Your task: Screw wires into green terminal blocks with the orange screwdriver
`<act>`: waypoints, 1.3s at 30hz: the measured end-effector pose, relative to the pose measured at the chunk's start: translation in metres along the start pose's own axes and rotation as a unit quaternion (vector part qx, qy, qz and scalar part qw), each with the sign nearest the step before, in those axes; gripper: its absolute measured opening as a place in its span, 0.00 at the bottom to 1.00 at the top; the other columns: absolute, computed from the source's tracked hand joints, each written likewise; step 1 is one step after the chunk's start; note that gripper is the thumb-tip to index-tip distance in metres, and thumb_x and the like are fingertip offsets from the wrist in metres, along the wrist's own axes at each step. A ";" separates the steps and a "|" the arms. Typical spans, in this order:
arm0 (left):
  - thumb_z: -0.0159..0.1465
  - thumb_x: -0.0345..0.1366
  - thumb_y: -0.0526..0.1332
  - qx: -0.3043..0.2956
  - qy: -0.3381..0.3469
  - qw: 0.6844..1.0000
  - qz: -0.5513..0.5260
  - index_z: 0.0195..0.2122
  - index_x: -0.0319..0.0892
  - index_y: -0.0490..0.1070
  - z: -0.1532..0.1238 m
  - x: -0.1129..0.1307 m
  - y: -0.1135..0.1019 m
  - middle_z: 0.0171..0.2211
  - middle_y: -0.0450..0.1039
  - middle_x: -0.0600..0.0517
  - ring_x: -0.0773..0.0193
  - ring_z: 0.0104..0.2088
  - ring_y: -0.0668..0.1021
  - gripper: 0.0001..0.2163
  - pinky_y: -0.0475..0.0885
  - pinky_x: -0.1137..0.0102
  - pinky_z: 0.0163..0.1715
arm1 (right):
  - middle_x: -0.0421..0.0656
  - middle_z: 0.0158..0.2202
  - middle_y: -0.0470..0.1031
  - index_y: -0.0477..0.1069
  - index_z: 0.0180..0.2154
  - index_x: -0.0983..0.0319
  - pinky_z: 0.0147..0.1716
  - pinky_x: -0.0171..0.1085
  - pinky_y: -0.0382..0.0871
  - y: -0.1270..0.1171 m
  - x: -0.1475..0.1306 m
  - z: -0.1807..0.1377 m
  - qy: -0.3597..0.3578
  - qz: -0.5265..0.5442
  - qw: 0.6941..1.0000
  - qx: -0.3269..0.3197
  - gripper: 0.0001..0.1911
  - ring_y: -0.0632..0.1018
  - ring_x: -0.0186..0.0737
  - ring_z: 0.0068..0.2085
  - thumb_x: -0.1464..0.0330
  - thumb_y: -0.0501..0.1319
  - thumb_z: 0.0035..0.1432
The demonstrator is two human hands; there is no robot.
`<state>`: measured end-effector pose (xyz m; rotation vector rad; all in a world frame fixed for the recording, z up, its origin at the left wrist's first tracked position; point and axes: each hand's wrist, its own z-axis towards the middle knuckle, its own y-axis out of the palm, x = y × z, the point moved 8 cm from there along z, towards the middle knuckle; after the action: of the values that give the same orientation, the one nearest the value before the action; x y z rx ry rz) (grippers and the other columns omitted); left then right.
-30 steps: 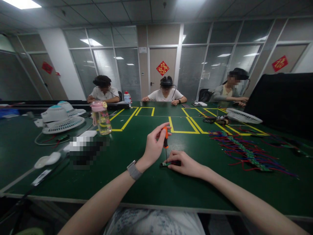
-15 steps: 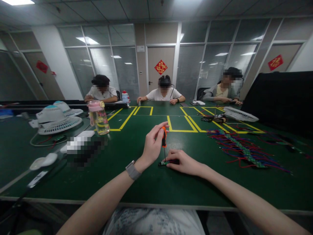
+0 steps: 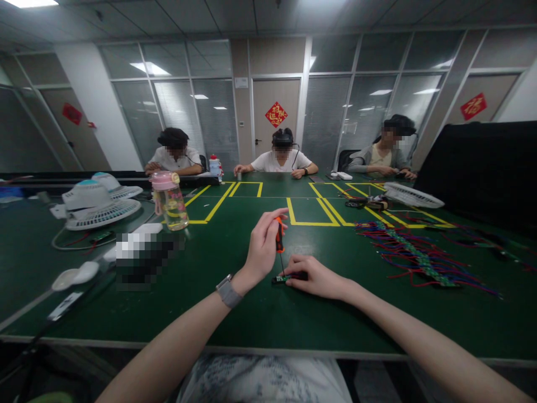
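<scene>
My left hand [image 3: 264, 243] is closed around the orange and black handle of a screwdriver [image 3: 280, 238], which stands almost upright. Its thin shaft runs down to a small green circuit board in a dark holder [image 3: 278, 279] on the green table. Whether the tip sits in a screw is too small to tell. My right hand [image 3: 312, 277] pinches the right end of that circuit board and keeps it against the table; its fingers cover part of the board and some dark wires.
A row of circuit boards with red and blue wires [image 3: 419, 254] lies to the right. On the left stand a pink-lidded bottle [image 3: 171, 204] and white fans [image 3: 100, 207]. Yellow tape [image 3: 314, 225] marks the green table [image 3: 235, 330]. Several people sit across it.
The screwdriver's handle has tilted slightly left, with my left hand turning a little around it. My right hand and the circuit board stay in place.
</scene>
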<state>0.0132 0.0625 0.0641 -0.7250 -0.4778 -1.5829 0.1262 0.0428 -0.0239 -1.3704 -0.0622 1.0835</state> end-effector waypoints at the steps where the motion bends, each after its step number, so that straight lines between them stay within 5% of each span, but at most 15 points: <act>1: 0.71 0.37 0.48 -0.004 -0.006 1.000 -0.018 0.52 0.44 0.71 0.000 -0.001 0.001 0.45 0.74 0.48 0.64 0.39 0.78 0.15 0.73 0.71 0.37 | 0.43 0.35 0.71 0.79 0.45 0.62 0.35 0.34 0.67 0.000 0.000 0.000 0.001 0.000 1.000 0.000 0.11 0.74 0.36 0.34 0.70 0.63 0.60; 9: 0.63 0.36 0.63 0.025 0.031 0.999 0.023 0.41 0.43 0.77 0.002 0.007 -0.005 0.35 0.75 0.51 0.66 0.34 0.77 0.07 0.72 0.72 0.36 | 0.42 0.34 0.71 0.79 0.44 0.62 0.35 0.33 0.67 0.000 -0.001 0.001 0.005 0.004 1.000 -0.003 0.11 0.73 0.36 0.33 0.70 0.63 0.60; 14: 0.66 0.38 0.59 0.046 0.043 0.997 0.049 0.34 0.42 0.76 0.001 0.009 -0.010 0.31 0.71 0.52 0.67 0.33 0.74 0.09 0.69 0.72 0.34 | 0.43 0.36 0.72 0.79 0.45 0.62 0.36 0.34 0.67 0.000 -0.001 0.000 0.002 0.000 1.000 -0.003 0.12 0.74 0.36 0.34 0.70 0.63 0.60; 21: 0.70 0.37 0.53 -0.013 -0.004 0.999 -0.038 0.53 0.43 0.71 -0.001 0.002 0.003 0.44 0.77 0.47 0.65 0.37 0.79 0.14 0.74 0.70 0.37 | 0.43 0.36 0.72 0.79 0.44 0.61 0.36 0.34 0.68 0.000 0.000 0.001 0.001 0.000 1.000 -0.002 0.11 0.74 0.37 0.34 0.69 0.63 0.60; 30: 0.64 0.37 0.63 0.023 0.065 0.997 0.040 0.39 0.43 0.77 -0.003 0.013 -0.003 0.33 0.71 0.51 0.66 0.34 0.73 0.06 0.69 0.72 0.35 | 0.43 0.35 0.72 0.79 0.45 0.61 0.35 0.34 0.68 0.000 0.001 0.000 -0.005 0.001 1.000 0.001 0.11 0.74 0.36 0.34 0.69 0.63 0.60; 35: 0.70 0.37 0.52 -0.029 0.035 0.999 -0.015 0.51 0.45 0.74 -0.002 0.008 0.004 0.41 0.74 0.48 0.64 0.39 0.76 0.14 0.72 0.70 0.38 | 0.42 0.35 0.71 0.79 0.44 0.60 0.35 0.34 0.68 -0.001 0.001 0.001 -0.007 0.004 1.000 0.004 0.11 0.73 0.36 0.33 0.69 0.63 0.60; 39: 0.69 0.36 0.54 -0.052 0.006 0.997 -0.055 0.56 0.44 0.70 -0.003 0.004 0.009 0.46 0.75 0.46 0.63 0.39 0.78 0.16 0.74 0.69 0.40 | 0.42 0.35 0.71 0.79 0.44 0.61 0.35 0.34 0.68 0.000 0.001 0.001 -0.005 0.002 1.000 0.002 0.11 0.73 0.36 0.33 0.70 0.63 0.60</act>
<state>0.0215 0.0563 0.0642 -0.7795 -0.4350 -1.7254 0.1261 0.0436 -0.0240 -1.3620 -0.0653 1.0937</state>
